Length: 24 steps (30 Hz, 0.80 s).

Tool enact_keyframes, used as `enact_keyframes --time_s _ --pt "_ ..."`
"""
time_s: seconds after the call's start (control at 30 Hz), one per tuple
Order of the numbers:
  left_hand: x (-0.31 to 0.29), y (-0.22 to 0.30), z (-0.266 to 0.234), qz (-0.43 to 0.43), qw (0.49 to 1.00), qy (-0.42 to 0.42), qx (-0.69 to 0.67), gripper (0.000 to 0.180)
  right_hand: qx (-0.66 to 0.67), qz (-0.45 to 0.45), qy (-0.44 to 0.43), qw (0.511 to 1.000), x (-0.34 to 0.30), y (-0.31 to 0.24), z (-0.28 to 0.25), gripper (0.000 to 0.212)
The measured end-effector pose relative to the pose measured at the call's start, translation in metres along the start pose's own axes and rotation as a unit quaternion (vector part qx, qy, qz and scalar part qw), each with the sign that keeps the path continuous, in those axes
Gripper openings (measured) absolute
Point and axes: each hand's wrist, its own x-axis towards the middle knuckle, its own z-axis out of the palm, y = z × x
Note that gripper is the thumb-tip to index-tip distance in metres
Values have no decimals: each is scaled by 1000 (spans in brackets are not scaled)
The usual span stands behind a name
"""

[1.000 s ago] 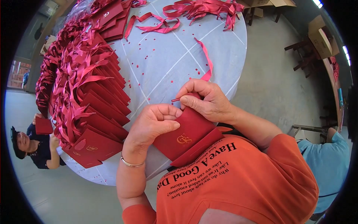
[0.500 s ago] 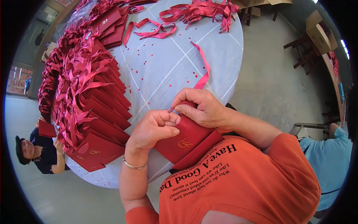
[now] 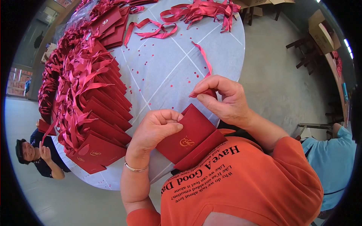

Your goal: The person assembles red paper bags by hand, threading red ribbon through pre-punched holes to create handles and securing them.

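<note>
My left hand (image 3: 154,128) pinches the top left edge of a dark red paper gift bag (image 3: 191,133) with a gold emblem, held against my front. My right hand (image 3: 228,98) is raised just beyond the bag and apart from it. Its thumb and fingers close on a red satin ribbon (image 3: 204,58). One end of the ribbon sticks out at the fingertips, while the rest trails away over the table. Whether the ribbon passes through the bag cannot be seen.
Rows of ribboned red bags (image 3: 94,94) fill the table's left side. Loose ribbons (image 3: 203,13) lie at the far edge, and small red paper dots dot the pale tablecloth (image 3: 158,67). One person (image 3: 41,154) is at the left, another in a blue shirt (image 3: 328,158) at the right.
My right hand has moved up and to the right, off the bag, with the ribbon in its fingers. My left hand stays on the bag. The person at the left has raised a hand.
</note>
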Motion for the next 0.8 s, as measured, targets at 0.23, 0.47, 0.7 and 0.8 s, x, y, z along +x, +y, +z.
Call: enact_keyframes --time_s 0.23,0.47,0.7,0.8 --pt "3 -3 -2 -3 1000 -2 -10 20 68 137 -24 988 -11 10 -13 15" --pt "2 -1 -2 5 998 -55 -39 24 31 -31 -144 989 4 20 -4 16" --pt "1 0 -2 -1 998 -68 9 20 32 1 -206 978 5 22 1 11" --pt "0 -2 -4 0 997 -73 14 18 28 13 -216 976 5 20 1 11"
